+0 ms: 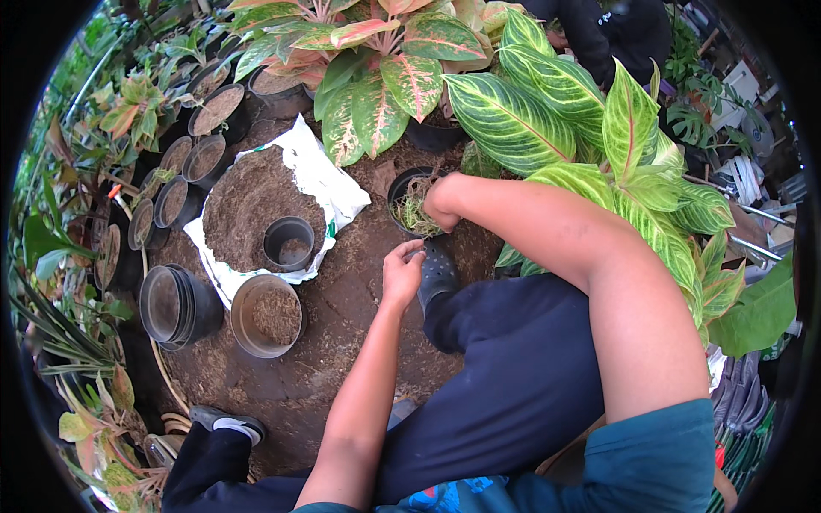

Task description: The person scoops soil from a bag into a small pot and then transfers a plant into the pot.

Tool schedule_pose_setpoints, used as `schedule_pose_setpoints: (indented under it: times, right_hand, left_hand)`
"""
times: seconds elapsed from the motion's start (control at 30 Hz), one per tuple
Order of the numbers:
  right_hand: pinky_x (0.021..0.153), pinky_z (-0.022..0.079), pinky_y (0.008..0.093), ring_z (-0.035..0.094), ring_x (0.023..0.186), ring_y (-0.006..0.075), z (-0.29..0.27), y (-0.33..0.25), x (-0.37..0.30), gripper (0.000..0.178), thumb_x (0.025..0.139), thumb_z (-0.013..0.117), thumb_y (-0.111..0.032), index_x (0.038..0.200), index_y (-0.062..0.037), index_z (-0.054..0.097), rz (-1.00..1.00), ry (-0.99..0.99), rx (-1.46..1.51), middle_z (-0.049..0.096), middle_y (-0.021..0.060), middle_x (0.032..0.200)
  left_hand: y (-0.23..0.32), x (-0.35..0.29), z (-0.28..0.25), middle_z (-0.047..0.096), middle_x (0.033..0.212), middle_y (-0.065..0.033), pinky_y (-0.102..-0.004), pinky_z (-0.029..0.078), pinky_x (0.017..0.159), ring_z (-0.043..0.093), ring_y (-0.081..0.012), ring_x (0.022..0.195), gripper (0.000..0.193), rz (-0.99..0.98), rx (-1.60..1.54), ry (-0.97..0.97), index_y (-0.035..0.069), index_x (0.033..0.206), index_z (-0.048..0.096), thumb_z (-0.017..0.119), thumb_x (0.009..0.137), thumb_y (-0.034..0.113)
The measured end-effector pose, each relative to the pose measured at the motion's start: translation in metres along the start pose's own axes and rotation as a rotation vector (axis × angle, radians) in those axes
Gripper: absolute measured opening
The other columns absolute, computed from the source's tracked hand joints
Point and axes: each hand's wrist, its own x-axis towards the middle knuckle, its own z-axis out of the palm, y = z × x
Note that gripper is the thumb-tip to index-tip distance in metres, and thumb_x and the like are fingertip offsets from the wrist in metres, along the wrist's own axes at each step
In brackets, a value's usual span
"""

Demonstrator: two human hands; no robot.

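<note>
My right hand is bent down at the right rim of a black pot that holds green and dry, stringy weeds. Its fingers curl inward against the weeds, and what they grip is hidden. Just below that pot, my left hand hovers beside my dark clog. Its fingers are loosely bent and apart, with nothing visible in them. To the left, a white sack lies spread under a heap of dark soil. A small black pot stands on the soil.
A wider pot partly filled with soil stands next to stacked black pots. Several soil-filled pots line the left. Large patterned leaves crowd the right arm, and a pink-green plant overhangs the far side. Another person is at the upper right.
</note>
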Motion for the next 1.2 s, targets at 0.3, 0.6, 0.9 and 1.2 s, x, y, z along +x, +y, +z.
schedule_pose_setpoints:
  times: [0.3,0.6,0.9,1.2]
  right_hand:
    - [0.105,0.051,0.0463,0.067,0.123,0.0372,0.044,-0.001,0.031,0.051,0.088,0.077,-0.039,0.124,-0.0032,0.075,-0.157,-0.016,0.027,0.073,0.0172,0.128]
    - [0.1,0.056,0.0455,0.069,0.121,0.0336,-0.019,-0.004,-0.029,0.045,0.087,0.077,-0.034,0.122,-0.0056,0.076,-0.027,0.251,0.191,0.073,0.0155,0.128]
    - [0.094,0.059,0.045,0.072,0.113,0.0347,-0.041,0.009,-0.029,0.029,0.082,0.074,-0.013,0.11,-0.0046,0.078,0.049,0.541,0.344,0.076,0.0182,0.118]
    - [0.081,0.061,0.0453,0.077,0.097,0.0335,-0.029,0.002,-0.005,0.024,0.078,0.071,-0.002,0.1,0.0012,0.079,-0.086,0.166,0.275,0.078,0.0182,0.104]
  left_hand:
    - [-0.012,-0.017,-0.008,0.072,0.129,-0.0121,-0.0335,0.046,0.107,0.064,-0.0202,0.121,0.037,0.039,-0.11,-0.018,-0.001,0.133,0.068,0.064,0.097,0.006]
    - [-0.006,-0.023,-0.034,0.074,0.119,-0.0083,-0.0318,0.049,0.099,0.065,-0.0158,0.108,0.032,0.035,-0.154,0.011,-0.001,0.128,0.07,0.063,0.098,0.007]
    - [-0.009,-0.022,-0.043,0.075,0.117,-0.0085,-0.0322,0.049,0.101,0.066,-0.0162,0.107,0.03,0.014,-0.24,0.013,-0.001,0.127,0.069,0.059,0.099,0.005]
    - [-0.008,-0.022,-0.049,0.075,0.112,-0.0072,-0.0301,0.05,0.095,0.066,-0.0146,0.102,0.027,-0.055,-0.262,0.026,0.0,0.123,0.069,0.06,0.099,0.007]
